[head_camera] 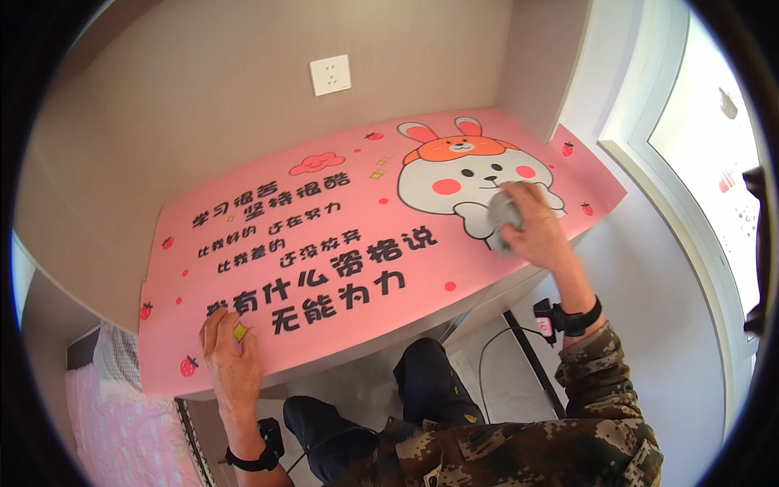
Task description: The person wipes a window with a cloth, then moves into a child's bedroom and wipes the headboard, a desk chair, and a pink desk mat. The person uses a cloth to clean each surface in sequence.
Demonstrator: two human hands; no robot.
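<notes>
A pink desk mat (365,243) with a cartoon rabbit, strawberries and large printed writing covers a desktop. My right hand (538,228) holds a grey-green cloth (504,218) against the mat, over the lower part of the rabbit; hand and cloth are slightly blurred. At the mat's front left, my left hand (231,359) rests on the surface with its fingers apart, beside a small printed yellow diamond, and holds nothing.
A white wall socket (330,75) is set in the panel behind the desk. Side panels flank the desktop. A window frame (663,122) stands at right, pink bedding (128,420) at lower left. A cable (482,365) hangs below the desk's front edge.
</notes>
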